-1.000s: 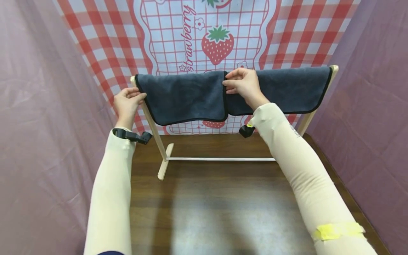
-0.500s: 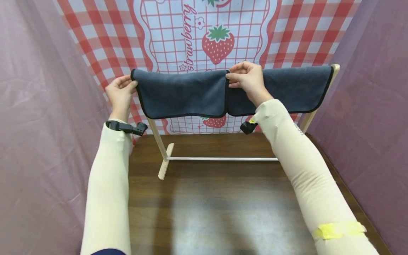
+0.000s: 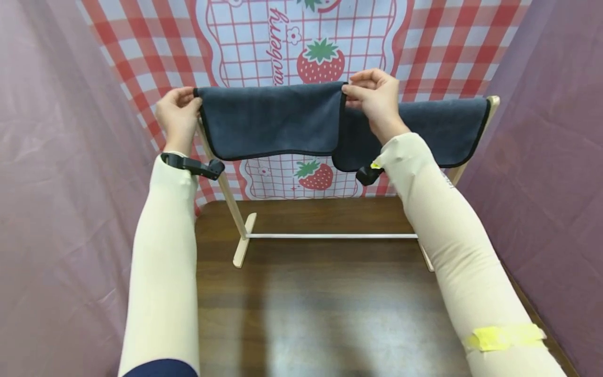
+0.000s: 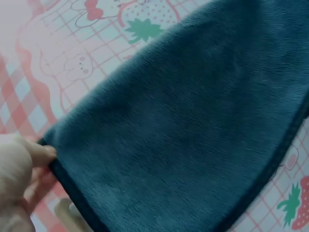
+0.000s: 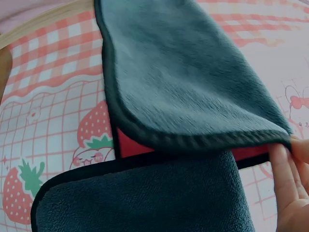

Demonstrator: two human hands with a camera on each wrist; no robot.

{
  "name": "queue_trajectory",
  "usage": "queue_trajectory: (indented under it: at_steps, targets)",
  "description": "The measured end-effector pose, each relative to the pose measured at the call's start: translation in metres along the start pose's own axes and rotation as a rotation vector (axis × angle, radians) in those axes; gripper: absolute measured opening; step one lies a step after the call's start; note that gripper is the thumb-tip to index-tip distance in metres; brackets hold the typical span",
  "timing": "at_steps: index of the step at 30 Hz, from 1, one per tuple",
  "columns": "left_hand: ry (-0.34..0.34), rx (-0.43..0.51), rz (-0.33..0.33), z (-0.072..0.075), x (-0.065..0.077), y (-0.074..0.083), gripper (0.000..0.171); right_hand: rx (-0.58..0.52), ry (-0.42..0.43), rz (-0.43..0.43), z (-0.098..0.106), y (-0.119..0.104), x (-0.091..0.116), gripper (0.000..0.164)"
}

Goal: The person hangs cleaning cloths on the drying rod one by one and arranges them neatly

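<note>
A dark grey-blue towel [image 3: 273,123] with black edging hangs folded over between my two hands, raised above the level of a second towel. My left hand [image 3: 178,119] pinches its upper left corner between thumb and fingers, as the left wrist view also shows. At the upper right corner, my right hand [image 3: 380,103] pinches the fold. A matching towel [image 3: 443,131] hangs on the right part of the wooden rack [image 3: 229,196], partly behind the right hand and forearm. Some red underside [image 5: 133,145] of the held towel shows in the right wrist view.
The rack stands on a brown wooden floor [image 3: 301,303], with a white lower bar [image 3: 330,236] and wooden feet. Behind it hangs a red-checked strawberry cloth [image 3: 447,47]. Pinkish curtains [image 3: 551,157] flank both sides.
The left hand moved up from beside the post to the towel's corner and took hold. Both hands then raised the left towel above the other, which stays on the rack.
</note>
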State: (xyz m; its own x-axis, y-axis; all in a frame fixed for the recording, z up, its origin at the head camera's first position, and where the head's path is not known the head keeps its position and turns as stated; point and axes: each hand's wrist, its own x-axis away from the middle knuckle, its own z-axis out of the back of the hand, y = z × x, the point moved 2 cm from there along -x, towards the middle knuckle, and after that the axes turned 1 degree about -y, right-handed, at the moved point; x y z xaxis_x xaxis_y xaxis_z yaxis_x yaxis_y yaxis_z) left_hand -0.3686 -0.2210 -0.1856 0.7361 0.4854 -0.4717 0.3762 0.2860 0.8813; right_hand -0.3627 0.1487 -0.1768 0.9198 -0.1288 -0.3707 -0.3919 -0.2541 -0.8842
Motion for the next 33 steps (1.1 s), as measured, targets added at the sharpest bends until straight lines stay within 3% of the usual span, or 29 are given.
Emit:
queue_trajectory:
  at_steps: [3,8,12,17,26,33]
  targets:
    - [-0.003,-0.021,-0.033,-0.003,0.0,0.001,0.023,-0.002,0.026,0.039,-0.001,0.0,0.0,0.014]
    - [-0.054,-0.144,0.038,0.0,0.002,-0.004,0.025,0.051,-0.01,0.027,-0.003,0.006,0.003,0.013]
    - [-0.087,-0.203,0.046,0.005,0.002,-0.006,0.028,0.12,-0.039,-0.01,-0.003,0.012,0.006,0.012]
    - [-0.104,-0.106,0.055,0.014,0.002,-0.009,0.03,0.197,-0.076,-0.025,-0.004,0.018,0.009,0.011]
    - [-0.096,0.066,0.143,0.029,0.008,-0.023,0.033,0.224,-0.113,-0.042,-0.007,0.03,0.017,0.011]
    - [-0.093,0.023,0.115,0.03,0.013,-0.033,0.027,0.271,-0.13,-0.032,-0.003,0.039,0.022,0.009]
